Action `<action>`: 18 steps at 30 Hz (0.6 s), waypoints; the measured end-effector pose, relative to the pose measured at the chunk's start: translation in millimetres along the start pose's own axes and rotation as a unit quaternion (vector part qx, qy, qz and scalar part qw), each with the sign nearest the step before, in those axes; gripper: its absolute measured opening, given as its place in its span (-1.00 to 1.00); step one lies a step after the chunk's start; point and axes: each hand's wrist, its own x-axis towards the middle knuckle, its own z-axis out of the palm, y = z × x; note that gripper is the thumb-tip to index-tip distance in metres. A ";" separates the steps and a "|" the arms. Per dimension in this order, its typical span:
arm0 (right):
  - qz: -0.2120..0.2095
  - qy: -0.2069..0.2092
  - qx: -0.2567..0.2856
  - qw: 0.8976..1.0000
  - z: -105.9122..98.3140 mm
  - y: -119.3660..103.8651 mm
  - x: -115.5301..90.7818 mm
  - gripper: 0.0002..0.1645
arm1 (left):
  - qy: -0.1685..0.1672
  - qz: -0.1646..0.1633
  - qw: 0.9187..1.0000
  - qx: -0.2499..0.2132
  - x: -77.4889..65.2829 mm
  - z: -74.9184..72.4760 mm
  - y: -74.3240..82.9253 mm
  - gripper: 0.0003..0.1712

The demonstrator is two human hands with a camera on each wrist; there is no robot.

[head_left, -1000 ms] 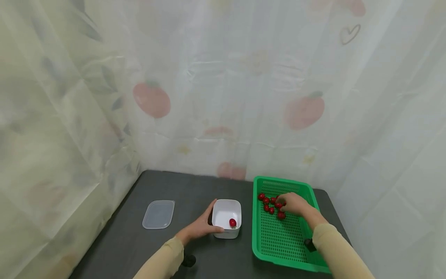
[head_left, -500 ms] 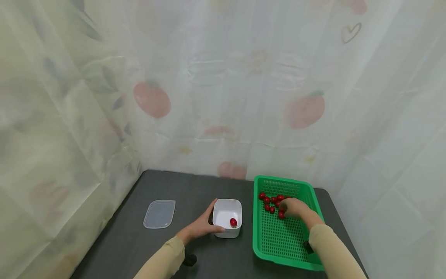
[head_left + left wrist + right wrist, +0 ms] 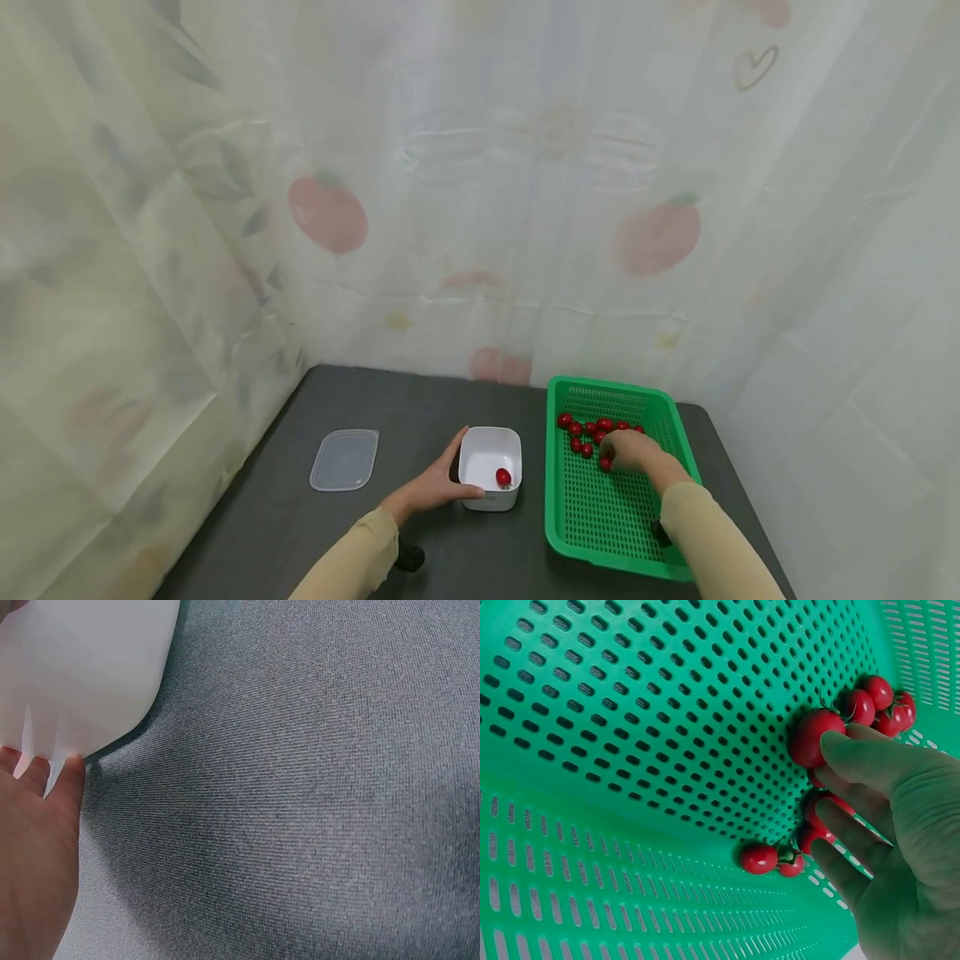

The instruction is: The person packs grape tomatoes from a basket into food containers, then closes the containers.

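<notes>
In the head view, my left hand (image 3: 431, 487) holds a square white container (image 3: 487, 502), with the thumb along its near side and fingers around the left wall. A single cherry tomato (image 3: 503, 477) lies inside. The left wrist view shows fingertips (image 3: 73, 766) against the white wall. My right hand (image 3: 633, 450) reaches down into a green perforated basket (image 3: 550, 475) among several cherry tomatoes. In the right wrist view, the thumb and index finger pinch one larger cherry tomato (image 3: 811, 741). The other fingers are loosely bent near more tomatoes (image 3: 759, 859), partly hiding them.
A translucent square lid (image 3: 345, 460) lies flat on the dark table (image 3: 420, 408), left of the container. Patterned curtains (image 3: 480, 208) hang behind the table and along both sides. The basket's raised walls surround the right hand.
My right hand has shifted slightly toward me within the basket, uncovering tomatoes on its far side. The left hand and the container have stayed in place.
</notes>
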 end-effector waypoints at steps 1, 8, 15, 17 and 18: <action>0.001 -0.002 -0.001 1.000 0.8 0.2 0.0 -0.71 | 0.000 0.000 1.000 -0.001 -0.3 0.0 0.2 0.39; 0.013 -0.012 0.003 1.000 3.6 0.7 -0.2 -0.60 | 0.004 -0.002 1.000 0.003 -0.4 0.0 -0.7 0.38; 0.017 -0.023 -0.007 1.000 5.4 1.8 0.2 -0.63 | -0.001 0.006 1.000 -0.006 1.4 -0.5 -3.4 0.39; 0.014 -0.023 -0.008 1.000 6.8 2.7 0.1 -0.65 | -0.001 0.005 1.000 -0.007 1.1 -0.6 -3.1 0.39; 0.012 -0.022 -0.009 1.000 7.5 3.0 -0.2 -0.66 | -0.001 0.005 1.000 -0.007 0.9 -0.6 -2.9 0.39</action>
